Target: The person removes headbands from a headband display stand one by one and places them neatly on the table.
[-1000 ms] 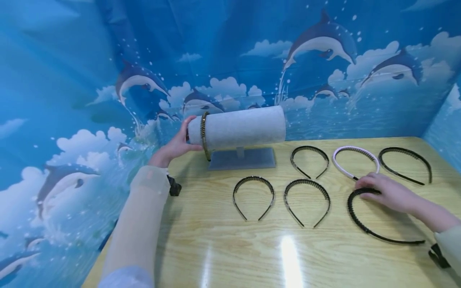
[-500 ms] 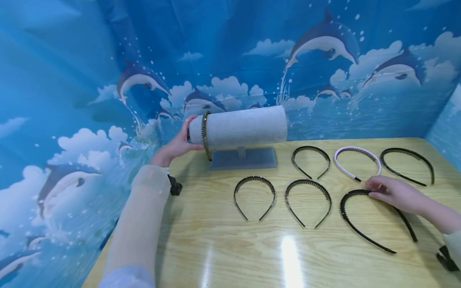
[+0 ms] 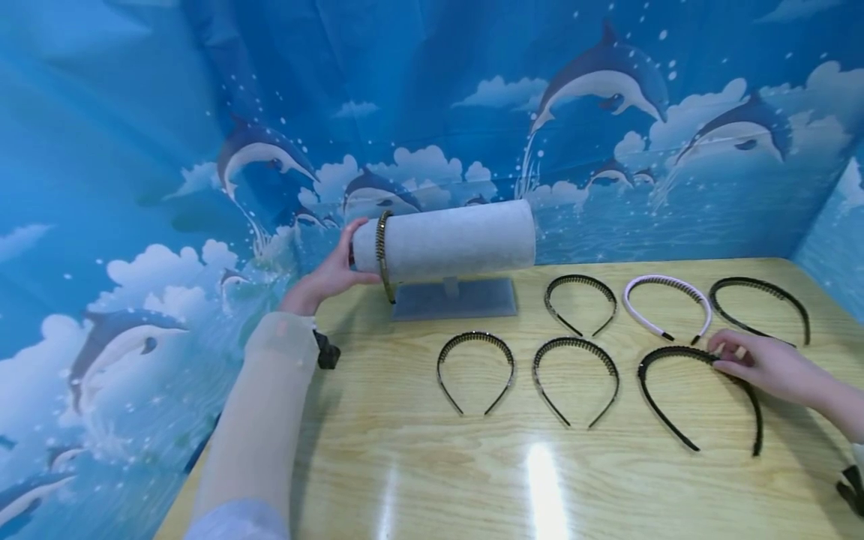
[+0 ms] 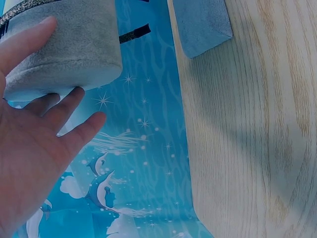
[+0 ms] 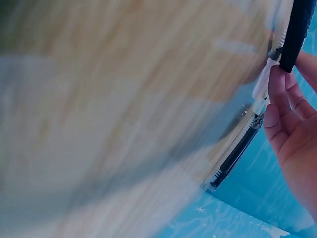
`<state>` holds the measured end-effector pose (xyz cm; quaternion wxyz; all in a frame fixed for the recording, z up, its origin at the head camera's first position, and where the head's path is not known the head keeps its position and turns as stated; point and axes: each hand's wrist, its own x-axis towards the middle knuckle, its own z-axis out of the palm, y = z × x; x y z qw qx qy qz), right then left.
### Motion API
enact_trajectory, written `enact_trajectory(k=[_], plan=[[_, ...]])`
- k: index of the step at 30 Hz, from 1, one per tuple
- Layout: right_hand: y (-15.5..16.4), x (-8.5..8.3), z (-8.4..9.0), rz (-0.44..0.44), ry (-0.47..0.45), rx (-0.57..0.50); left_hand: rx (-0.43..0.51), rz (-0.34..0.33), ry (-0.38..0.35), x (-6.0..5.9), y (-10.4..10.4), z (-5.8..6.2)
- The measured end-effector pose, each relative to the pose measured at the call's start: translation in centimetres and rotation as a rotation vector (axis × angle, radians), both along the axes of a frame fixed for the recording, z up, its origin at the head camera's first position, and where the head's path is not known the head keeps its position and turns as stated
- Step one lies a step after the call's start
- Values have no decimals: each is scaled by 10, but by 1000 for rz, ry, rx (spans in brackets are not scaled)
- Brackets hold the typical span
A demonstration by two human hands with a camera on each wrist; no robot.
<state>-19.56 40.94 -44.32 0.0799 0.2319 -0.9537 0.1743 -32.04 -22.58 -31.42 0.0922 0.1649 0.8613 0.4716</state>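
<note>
Five headbands [image 3: 475, 370] lie spare; left hand [image 3: 328, 274] flat on stand [image 3: 445, 240], right hand [image 3: 763, 366] pinching black headband [image 3: 682, 358].

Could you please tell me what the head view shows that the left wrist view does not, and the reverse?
Only the head view shows the right hand on the wide black headband, five more headbands lying on the table, and a bronze headband round the grey roll stand. Only the left wrist view shows the left hand's fingers spread flat under the end of the roll. Both share the left hand against that roll, the stand's base and the wooden tabletop.
</note>
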Motion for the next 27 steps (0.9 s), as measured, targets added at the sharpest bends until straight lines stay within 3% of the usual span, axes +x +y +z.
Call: enact_trajectory(k=[8,15,20,27], plan=[[5,0,0,-31,-55,5,18,-9,-11,3,-1,2],[4,2,6,-65,-66,-31,38,-12,-50,15,7,18],[-5,-2,26,-125,-15,-70,34,-14,-51,19,9,21],[-46,-16,67,-101,-27,-192,43,-30,-43,16,8,20]])
